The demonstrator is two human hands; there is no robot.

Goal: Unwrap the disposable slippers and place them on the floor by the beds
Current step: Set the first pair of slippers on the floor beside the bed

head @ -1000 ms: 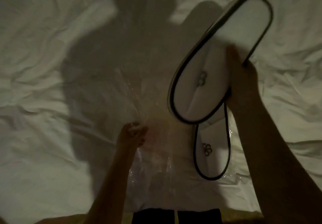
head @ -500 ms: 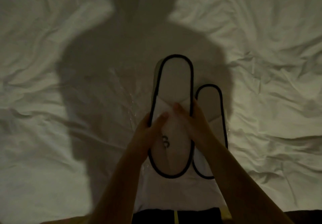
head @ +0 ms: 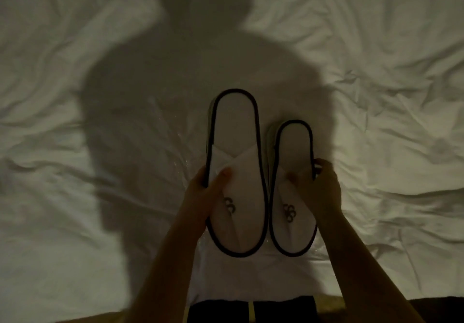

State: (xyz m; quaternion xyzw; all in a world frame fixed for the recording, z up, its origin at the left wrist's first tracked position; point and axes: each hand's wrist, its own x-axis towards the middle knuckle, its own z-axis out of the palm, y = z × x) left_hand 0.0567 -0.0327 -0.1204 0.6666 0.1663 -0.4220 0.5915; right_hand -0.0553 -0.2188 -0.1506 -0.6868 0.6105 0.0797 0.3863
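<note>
Two white disposable slippers with black piping and a small dark logo are side by side over the bed. My left hand (head: 204,192) grips the left slipper (head: 234,132) at its left edge, thumb on the upper. With its thumb on the strap and its fingers curled round the right edge, my right hand (head: 317,188) holds the right slipper (head: 293,147). The left slipper looks larger and nearer the camera. The clear plastic wrapper (head: 173,152) lies flat on the sheet beneath and to the left, barely visible by its glints.
A rumpled white bed sheet (head: 75,96) fills the view, with my shadow across its middle. The bed's near edge and a dark garment with a yellow stripe (head: 251,310) show at the bottom.
One second ago my right hand held a slipper high and my left hand touched the wrapper. Both hands then took that slipper; now each hand holds its own slipper, side by side.
</note>
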